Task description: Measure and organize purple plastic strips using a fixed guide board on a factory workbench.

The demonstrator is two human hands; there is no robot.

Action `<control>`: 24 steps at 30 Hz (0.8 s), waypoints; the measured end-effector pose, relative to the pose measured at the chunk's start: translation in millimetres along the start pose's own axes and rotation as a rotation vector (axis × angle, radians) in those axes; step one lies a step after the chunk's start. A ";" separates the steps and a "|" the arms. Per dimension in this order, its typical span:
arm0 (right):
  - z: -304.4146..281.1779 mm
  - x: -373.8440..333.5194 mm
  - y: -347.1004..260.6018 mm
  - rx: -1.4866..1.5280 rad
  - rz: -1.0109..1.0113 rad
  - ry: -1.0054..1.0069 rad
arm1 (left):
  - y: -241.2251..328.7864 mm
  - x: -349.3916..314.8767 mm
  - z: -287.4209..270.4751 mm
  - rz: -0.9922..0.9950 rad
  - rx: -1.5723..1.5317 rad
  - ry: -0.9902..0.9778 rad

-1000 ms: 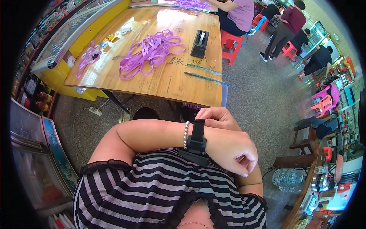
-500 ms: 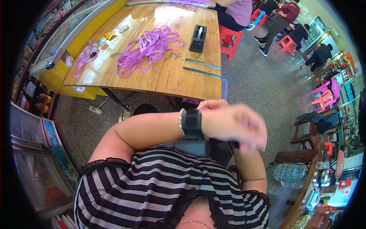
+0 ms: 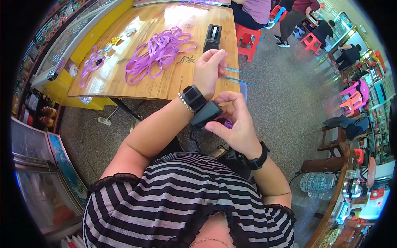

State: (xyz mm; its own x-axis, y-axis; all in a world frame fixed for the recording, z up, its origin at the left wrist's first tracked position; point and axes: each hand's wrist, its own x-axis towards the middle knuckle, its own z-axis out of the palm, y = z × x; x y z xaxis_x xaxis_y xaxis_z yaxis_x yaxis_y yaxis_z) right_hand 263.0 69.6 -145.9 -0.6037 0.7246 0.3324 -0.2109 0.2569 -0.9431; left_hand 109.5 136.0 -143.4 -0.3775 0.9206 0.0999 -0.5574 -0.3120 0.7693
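Observation:
My left hand (image 3: 208,70) is raised over the table's near right corner, in front of the black tape dispenser (image 3: 212,38). Its thumb and fingertips meet in a pinch; whatever may be between them is too small to make out. Behind that hand, two thin green sticks (image 3: 245,82) jut past the table's right edge. Below it, my right hand (image 3: 236,124) is open, thumb and fingers curved apart, beside a black box (image 3: 206,114) at my left wrist. To the left of my left hand, a loose heap of purple ribbon (image 3: 159,51) lies on the wooden table (image 3: 111,84).
A smaller purple ribbon bunch (image 3: 92,66) and a yellow packet (image 3: 113,41) lie at the table's left. A person on a red stool (image 3: 247,45) sits beyond the right corner. A wooden chair (image 3: 333,142) and a large clear bottle (image 3: 316,184) stand to the right.
My left hand has swung from in front of my chest up and forward to the table's corner. My right hand, mostly hidden before, now shows with its fingers apart.

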 end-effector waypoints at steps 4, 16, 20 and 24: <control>0.2 11.1 11.8 -0.321 0.047 -0.012 | -11.5 -6.0 1.2 0.196 0.194 -0.096; -13.5 29.2 29.6 0.125 0.517 -0.064 | -26.2 -2.4 -19.8 -0.055 0.268 -0.133; -37.9 30.1 50.7 0.851 0.708 0.121 | -17.3 -4.4 -20.3 -0.204 0.103 -0.134; -78.5 32.4 73.8 1.122 0.576 0.238 | -19.1 9.5 -48.6 -0.516 -0.365 -0.153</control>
State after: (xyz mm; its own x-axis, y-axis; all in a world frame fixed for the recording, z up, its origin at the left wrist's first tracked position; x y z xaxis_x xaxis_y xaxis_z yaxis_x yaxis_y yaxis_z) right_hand 288.2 162.3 -204.5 -0.6965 0.6766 -0.2392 -0.5658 -0.7227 -0.3969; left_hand 80.6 139.3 -187.8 0.1008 0.9881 -0.1159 -0.8644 0.1447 0.4816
